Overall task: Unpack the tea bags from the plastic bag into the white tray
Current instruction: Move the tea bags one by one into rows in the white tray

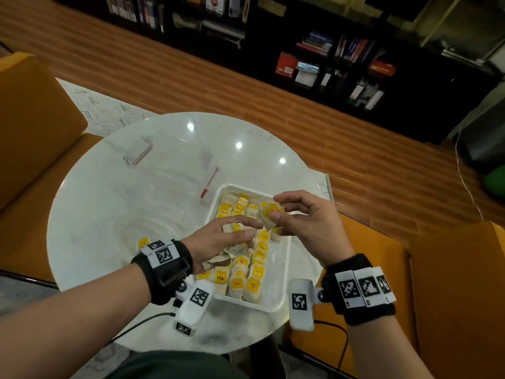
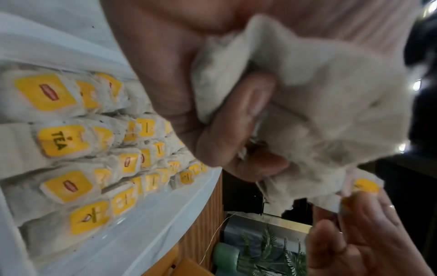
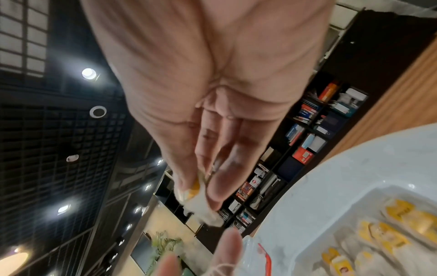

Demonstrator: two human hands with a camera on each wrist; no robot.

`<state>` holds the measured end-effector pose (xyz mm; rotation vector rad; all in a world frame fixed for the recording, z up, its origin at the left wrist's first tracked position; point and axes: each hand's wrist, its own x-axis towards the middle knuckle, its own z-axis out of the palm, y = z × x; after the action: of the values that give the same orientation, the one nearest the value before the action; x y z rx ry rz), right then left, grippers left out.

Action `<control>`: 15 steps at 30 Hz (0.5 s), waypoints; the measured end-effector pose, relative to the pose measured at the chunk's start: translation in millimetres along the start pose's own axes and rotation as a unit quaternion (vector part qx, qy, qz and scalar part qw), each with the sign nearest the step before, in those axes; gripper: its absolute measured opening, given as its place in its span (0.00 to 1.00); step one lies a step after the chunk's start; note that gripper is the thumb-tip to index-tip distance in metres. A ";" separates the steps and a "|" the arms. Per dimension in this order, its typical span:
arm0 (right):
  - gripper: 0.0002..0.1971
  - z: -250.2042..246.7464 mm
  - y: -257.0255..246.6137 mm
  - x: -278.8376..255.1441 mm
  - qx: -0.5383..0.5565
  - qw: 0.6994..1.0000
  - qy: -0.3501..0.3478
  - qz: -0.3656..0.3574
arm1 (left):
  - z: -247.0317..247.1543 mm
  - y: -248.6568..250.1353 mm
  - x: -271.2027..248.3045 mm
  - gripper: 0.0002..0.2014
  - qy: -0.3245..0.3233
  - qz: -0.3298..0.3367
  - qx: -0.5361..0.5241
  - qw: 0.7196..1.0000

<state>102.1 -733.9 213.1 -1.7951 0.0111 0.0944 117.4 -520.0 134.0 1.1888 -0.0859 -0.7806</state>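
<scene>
The white tray sits at the table's near right, packed with rows of tea bags bearing yellow tags; the rows of tea bags fill the left wrist view. My left hand hovers over the tray's middle and grips a crumpled bunch of tea bags. My right hand, just right of it above the tray, pinches one tea bag between thumb and fingers; the same pinched tea bag shows in the right wrist view. The clear plastic bag with a red zip strip lies flat behind the tray.
The round white marble table stands between orange seats. One loose tea bag lies on the table left of my left wrist. Black cables hang from the wrist cameras. Dark bookshelves line the far wall.
</scene>
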 end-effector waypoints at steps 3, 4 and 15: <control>0.10 -7.4 4.3 5.1 -0.006 1.000 0.001 0.010 | 13.4 3.8 2.8 0.14 0.021 0.020 0.026 0.999; 0.10 -9.2 5.9 5.2 -0.003 1.000 -0.003 0.013 | 17.8 3.8 4.3 0.12 0.039 0.023 0.029 0.999; 0.02 -40.5 55.0 39.1 -0.207 0.976 0.053 0.032 | 10.6 -13.1 -5.0 0.13 0.109 -0.022 -0.022 0.994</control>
<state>140.2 -784.0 165.9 -2.2151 0.1344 0.0491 102.4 -527.4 128.8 1.2290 0.1370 -0.6831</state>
